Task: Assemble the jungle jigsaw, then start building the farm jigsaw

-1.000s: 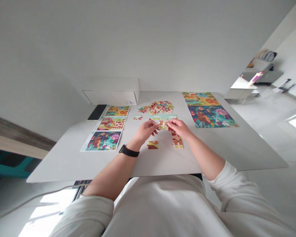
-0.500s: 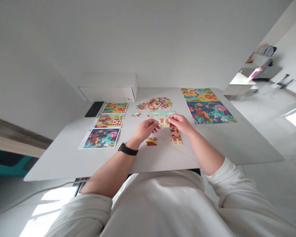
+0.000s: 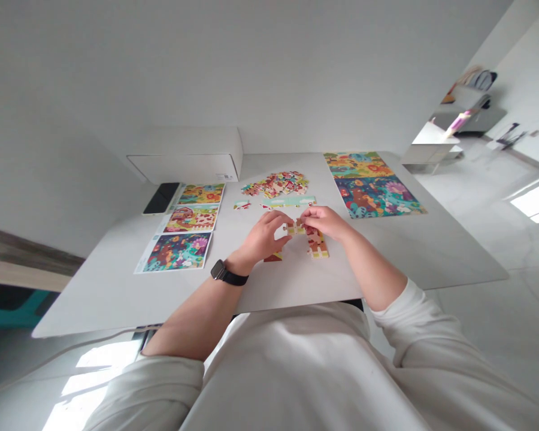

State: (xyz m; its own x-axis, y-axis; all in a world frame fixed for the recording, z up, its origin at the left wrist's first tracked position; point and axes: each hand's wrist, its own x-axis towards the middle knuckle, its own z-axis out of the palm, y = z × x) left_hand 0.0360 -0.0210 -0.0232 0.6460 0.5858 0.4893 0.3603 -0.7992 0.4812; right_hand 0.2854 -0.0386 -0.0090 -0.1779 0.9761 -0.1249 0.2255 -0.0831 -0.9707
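Observation:
My left hand (image 3: pixel 264 237) is curved, with its thumb and index finger at the lower and upper edges of a yellow and brown puzzle piece (image 3: pixel 291 229). My right hand (image 3: pixel 326 221) pinches the brown end beside it, its fingertips partly covering the piece. Just below my right hand lies a joined strip of red, brown and yellow pieces (image 3: pixel 317 244). Another piece (image 3: pixel 273 257) is partly hidden under my left hand. Beyond the hands lie a pale green and blue strip of joined pieces (image 3: pixel 291 202) and a small loose piece (image 3: pixel 242 205).
A heap of loose puzzle pieces (image 3: pixel 278 184) lies toward the wall. Picture sheets (image 3: pixel 179 251) and a phone (image 3: pixel 161 198) are on the left, before a white box (image 3: pixel 184 166). A colourful poster (image 3: pixel 377 185) covers part of the table's right side.
My left thumb and index finger have spread from a pinch to the edges of the piece. My right hand has shifted slightly toward my left. The view has tilted a little.

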